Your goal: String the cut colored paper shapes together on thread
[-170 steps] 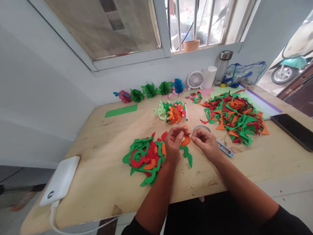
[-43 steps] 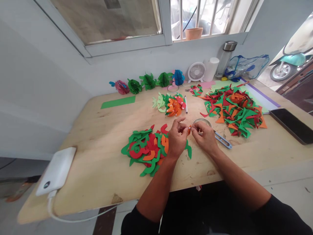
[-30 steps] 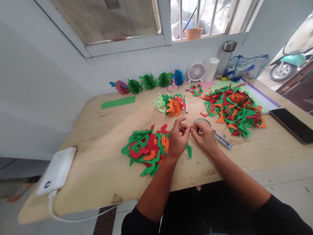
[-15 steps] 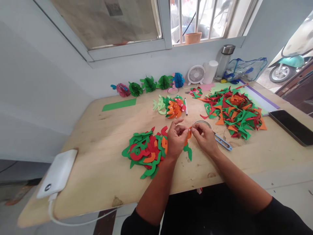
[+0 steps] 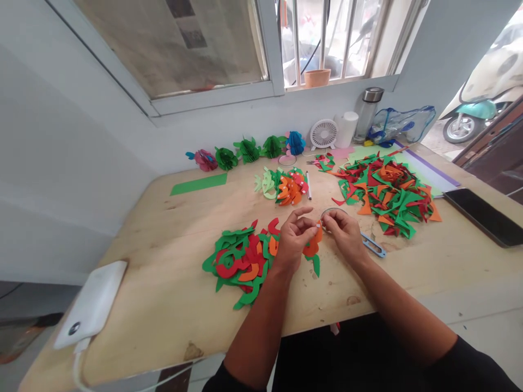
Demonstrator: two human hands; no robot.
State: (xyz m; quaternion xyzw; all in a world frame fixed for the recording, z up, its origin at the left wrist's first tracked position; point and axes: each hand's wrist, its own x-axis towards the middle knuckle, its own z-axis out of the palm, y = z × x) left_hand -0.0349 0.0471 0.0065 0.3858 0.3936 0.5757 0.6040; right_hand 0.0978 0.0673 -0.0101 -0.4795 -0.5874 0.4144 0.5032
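Observation:
My left hand point(image 5: 295, 237) pinches an orange paper cutout point(image 5: 312, 246) between thumb and finger, with a small white patch at its top edge. My right hand point(image 5: 344, 233) is closed in a pinch just right of that edge; whatever lies between its fingertips is too small to make out. A green cutout point(image 5: 316, 265) lies on the table below the orange one. Behind my right hand shows part of a round, clear-edged object, and beside it a blue-grey cutter point(image 5: 373, 245). Left of my hands is a loose pile of red, green and orange cutouts point(image 5: 241, 261).
Green and orange cutouts with white patches point(image 5: 288, 188) lie ahead, beside a pen point(image 5: 308, 185). Paper scraps point(image 5: 392, 190) heap at the right near a phone point(image 5: 486, 215). Folded paper figures point(image 5: 247, 150), a fan point(image 5: 324, 134) and a bottle point(image 5: 366, 115) line the wall. A power bank point(image 5: 92, 305) sits left.
My right fingertips have moved slightly away from the orange cutout's edge, where both hands met before. More of the orange cutout shows. The camera view has tilted up a little.

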